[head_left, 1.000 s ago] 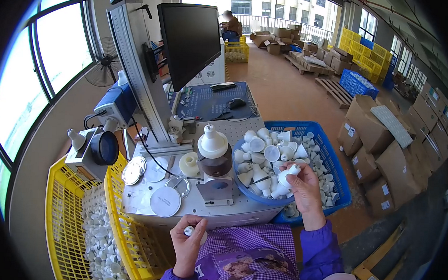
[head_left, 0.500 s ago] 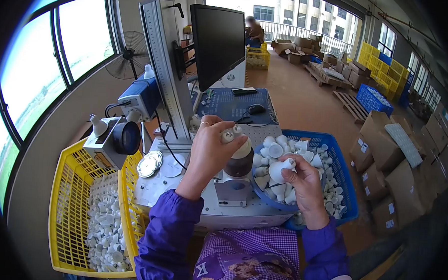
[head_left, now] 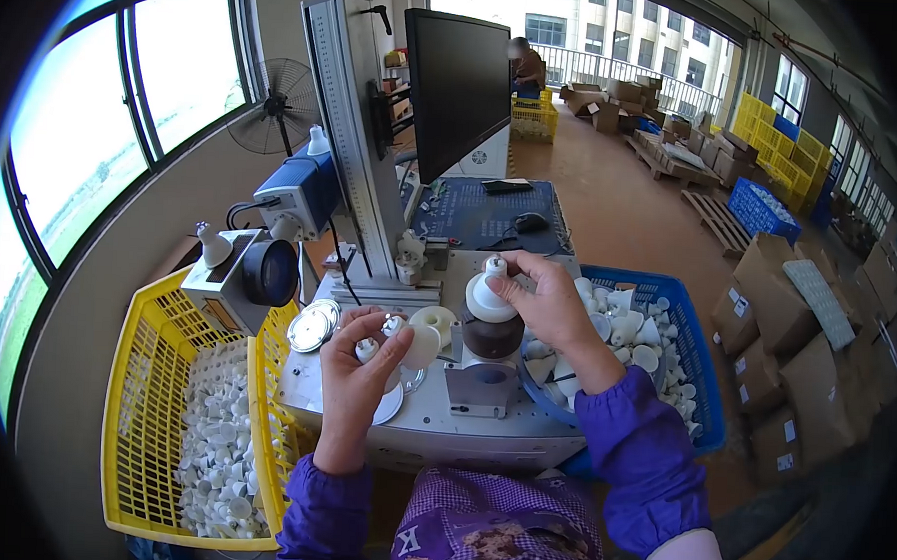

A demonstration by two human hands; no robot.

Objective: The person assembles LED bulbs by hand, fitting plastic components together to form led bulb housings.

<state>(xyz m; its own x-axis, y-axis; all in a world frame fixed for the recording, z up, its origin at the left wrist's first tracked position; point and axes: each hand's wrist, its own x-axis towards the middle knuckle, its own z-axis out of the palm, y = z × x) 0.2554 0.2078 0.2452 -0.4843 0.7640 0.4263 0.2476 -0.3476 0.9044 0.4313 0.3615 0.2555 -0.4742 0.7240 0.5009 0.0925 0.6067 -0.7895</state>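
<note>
My left hand point(head_left: 354, 386) is closed around two white lamp housings point(head_left: 422, 348), their narrow metal-pinned ends showing between the fingers. It hovers above the left front of the machine table. My right hand point(head_left: 552, 310) pinches the neck of another white lamp housing point(head_left: 487, 302), which stands wide end down on a dark round fixture point(head_left: 492, 340). That fixture sits on a grey metal block point(head_left: 480, 389). A pile of similar housings point(head_left: 626, 331) fills the container just right of my right hand.
A yellow basket point(head_left: 122, 416) of small white parts stands at left. The blue basket point(head_left: 706, 396) is at right. A laser-type head point(head_left: 230, 281), column point(head_left: 347, 135) and monitor point(head_left: 457, 90) rise ahead. Cardboard boxes point(head_left: 814, 396) stand at right; a person point(head_left: 527, 68) sits far back.
My left hand has moved from the fixture down and left, carrying housings. My right hand has brought a housing from the right-hand pile onto the fixture.
</note>
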